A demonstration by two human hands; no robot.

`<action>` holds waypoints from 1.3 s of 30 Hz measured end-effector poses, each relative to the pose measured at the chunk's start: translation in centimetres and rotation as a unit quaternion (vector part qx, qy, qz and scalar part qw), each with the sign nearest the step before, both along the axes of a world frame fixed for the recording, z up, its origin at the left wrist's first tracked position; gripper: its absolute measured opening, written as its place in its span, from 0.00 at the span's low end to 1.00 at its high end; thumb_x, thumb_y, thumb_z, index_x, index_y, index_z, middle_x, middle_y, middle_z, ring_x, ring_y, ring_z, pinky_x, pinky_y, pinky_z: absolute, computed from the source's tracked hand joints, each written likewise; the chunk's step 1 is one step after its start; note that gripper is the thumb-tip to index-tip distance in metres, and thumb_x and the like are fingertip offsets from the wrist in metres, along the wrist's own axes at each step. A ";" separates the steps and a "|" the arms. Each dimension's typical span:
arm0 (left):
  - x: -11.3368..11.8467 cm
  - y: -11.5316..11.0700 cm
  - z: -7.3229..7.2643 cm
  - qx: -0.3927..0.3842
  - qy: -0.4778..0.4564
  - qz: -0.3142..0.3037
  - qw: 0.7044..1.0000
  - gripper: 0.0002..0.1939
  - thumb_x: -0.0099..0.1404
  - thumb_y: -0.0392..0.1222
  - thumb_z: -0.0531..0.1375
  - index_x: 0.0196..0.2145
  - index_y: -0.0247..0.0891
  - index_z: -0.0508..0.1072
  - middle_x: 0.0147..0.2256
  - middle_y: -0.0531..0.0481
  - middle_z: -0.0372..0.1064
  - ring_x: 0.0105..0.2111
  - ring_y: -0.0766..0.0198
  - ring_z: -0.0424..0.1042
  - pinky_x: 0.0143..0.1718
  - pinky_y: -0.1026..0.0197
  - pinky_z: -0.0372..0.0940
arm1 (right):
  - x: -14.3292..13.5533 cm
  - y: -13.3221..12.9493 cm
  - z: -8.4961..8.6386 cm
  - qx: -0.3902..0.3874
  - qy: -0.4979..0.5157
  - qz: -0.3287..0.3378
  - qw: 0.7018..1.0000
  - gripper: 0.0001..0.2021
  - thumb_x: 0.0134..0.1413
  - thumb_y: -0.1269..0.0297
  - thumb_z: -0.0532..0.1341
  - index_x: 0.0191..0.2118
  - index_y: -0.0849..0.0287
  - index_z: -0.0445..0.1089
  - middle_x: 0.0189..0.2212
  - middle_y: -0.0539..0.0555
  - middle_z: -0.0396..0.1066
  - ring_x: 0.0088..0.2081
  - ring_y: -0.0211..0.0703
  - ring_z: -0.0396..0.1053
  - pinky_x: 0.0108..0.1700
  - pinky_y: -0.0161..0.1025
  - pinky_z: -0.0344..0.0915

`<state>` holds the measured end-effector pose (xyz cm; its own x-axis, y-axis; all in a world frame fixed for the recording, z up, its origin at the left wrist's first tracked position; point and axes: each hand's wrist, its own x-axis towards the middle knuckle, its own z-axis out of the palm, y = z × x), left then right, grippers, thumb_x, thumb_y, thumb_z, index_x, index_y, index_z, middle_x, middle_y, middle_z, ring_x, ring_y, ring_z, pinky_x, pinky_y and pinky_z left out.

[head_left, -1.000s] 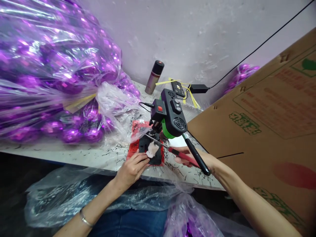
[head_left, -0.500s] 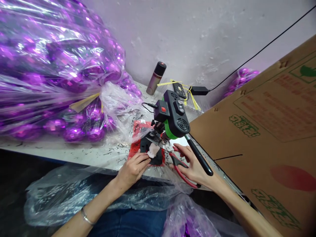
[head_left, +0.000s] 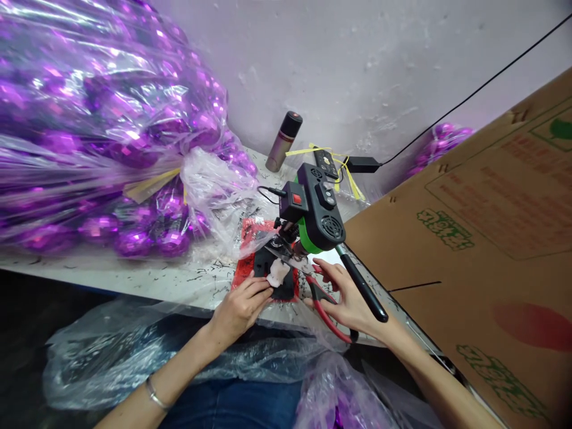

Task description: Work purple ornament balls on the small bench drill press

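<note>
My right hand (head_left: 351, 298) has its fingers around a pair of scissors (head_left: 328, 319) with red and black handles. The blades point up and left, under the head of a small black and green drill press (head_left: 319, 205). On the black base (head_left: 283, 292) below it lies a white crumpled piece (head_left: 278, 272), material unclear. The fingertips of my left hand (head_left: 243, 304) are closed at the left edge of this piece. My left thumb is partly hidden. A black lever (head_left: 364, 286) of the press passes over my right hand.
Clear bags of shiny purple balls (head_left: 111, 131) fill the left. A spray can (head_left: 283, 141) and a black power adapter (head_left: 363, 164) stand and lie behind the press. A large cardboard box (head_left: 482, 238) walls off the right. Dark scraps litter the white table (head_left: 179, 271).
The lower scissor handle has shifted slightly left with my right hand. My left hand and the white piece look nearly the same.
</note>
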<state>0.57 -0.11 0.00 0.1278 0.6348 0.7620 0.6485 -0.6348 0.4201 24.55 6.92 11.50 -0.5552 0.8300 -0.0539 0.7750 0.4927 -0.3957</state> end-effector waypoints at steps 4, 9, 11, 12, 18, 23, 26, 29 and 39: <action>0.0 0.0 0.0 -0.003 0.001 -0.001 1.000 0.08 0.69 0.34 0.57 0.43 0.35 0.75 0.39 0.46 0.77 0.42 0.61 0.76 0.50 0.55 0.74 | -0.7 -0.2 -0.5 0.053 -0.005 0.013 0.998 0.37 0.49 0.64 0.62 0.66 0.51 0.53 0.54 0.59 0.67 0.54 0.55 0.67 0.55 0.54 0.65; -0.1 0.0 -0.1 0.001 0.005 -0.003 1.000 0.07 0.68 0.34 0.58 0.42 0.34 0.75 0.39 0.45 0.77 0.42 0.61 0.76 0.48 0.55 0.74 | -1.7 -0.2 0.6 0.070 -0.030 0.023 0.997 0.35 0.48 0.66 0.59 0.65 0.53 0.55 0.52 0.59 0.69 0.53 0.55 0.69 0.54 0.53 0.66; -0.1 0.0 -0.1 0.002 0.006 -0.006 1.000 0.07 0.68 0.33 0.58 0.42 0.34 0.75 0.38 0.45 0.77 0.42 0.60 0.76 0.48 0.55 0.74 | -1.8 -0.2 1.1 0.063 -0.035 0.025 0.997 0.34 0.49 0.64 0.59 0.64 0.54 0.56 0.54 0.59 0.69 0.53 0.55 0.69 0.54 0.53 0.66; -0.1 0.0 -0.1 0.002 0.006 -0.006 1.000 0.07 0.68 0.33 0.58 0.42 0.33 0.75 0.38 0.44 0.77 0.42 0.60 0.76 0.48 0.55 0.75 | -1.7 -0.2 1.3 0.057 -0.039 0.027 0.997 0.34 0.50 0.63 0.60 0.64 0.54 0.56 0.55 0.60 0.68 0.53 0.56 0.69 0.55 0.53 0.65; 0.0 0.0 -0.1 0.003 0.013 0.001 1.000 0.08 0.68 0.34 0.58 0.43 0.33 0.75 0.38 0.44 0.77 0.43 0.60 0.76 0.47 0.55 0.75 | -0.4 -0.4 1.1 0.028 -0.030 0.011 0.999 0.34 0.51 0.58 0.62 0.64 0.54 0.56 0.56 0.60 0.68 0.54 0.56 0.68 0.55 0.53 0.65; 0.0 -0.1 -0.1 0.002 0.003 0.004 1.000 0.07 0.69 0.34 0.57 0.43 0.33 0.74 0.39 0.45 0.76 0.43 0.61 0.76 0.48 0.56 0.74 | -1.2 -0.5 1.2 0.012 -0.021 -0.002 1.000 0.33 0.52 0.55 0.63 0.63 0.57 0.57 0.52 0.61 0.70 0.50 0.54 0.71 0.51 0.51 0.67; 0.0 -0.1 -0.2 -0.002 0.002 0.000 1.000 0.07 0.68 0.34 0.58 0.43 0.33 0.74 0.39 0.45 0.77 0.43 0.61 0.76 0.48 0.56 0.74 | -1.9 -0.8 1.2 0.017 -0.011 -0.007 1.000 0.33 0.52 0.54 0.63 0.63 0.57 0.58 0.51 0.61 0.71 0.47 0.54 0.72 0.49 0.50 0.68; 0.0 -0.1 -0.2 -0.003 0.002 -0.001 1.000 0.08 0.68 0.33 0.58 0.43 0.33 0.74 0.39 0.45 0.77 0.43 0.61 0.76 0.48 0.56 0.74 | -2.2 -1.3 1.3 0.016 -0.001 -0.026 1.000 0.33 0.52 0.54 0.63 0.63 0.57 0.60 0.49 0.60 0.72 0.44 0.52 0.72 0.47 0.48 0.69; -0.2 -0.1 0.2 -0.004 0.012 -0.001 1.000 0.08 0.69 0.34 0.57 0.43 0.32 0.74 0.38 0.45 0.77 0.42 0.60 0.76 0.48 0.56 0.74 | -2.3 -1.1 1.7 -0.072 0.011 -0.082 0.994 0.38 0.47 0.49 0.66 0.63 0.57 0.63 0.45 0.58 0.74 0.37 0.47 0.70 0.40 0.45 0.69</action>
<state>0.41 -0.20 0.23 0.1475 0.6413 0.7530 0.6569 -0.6327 0.4101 22.23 5.81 13.22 -0.4157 0.8940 -0.1671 0.8304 0.2982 -0.4706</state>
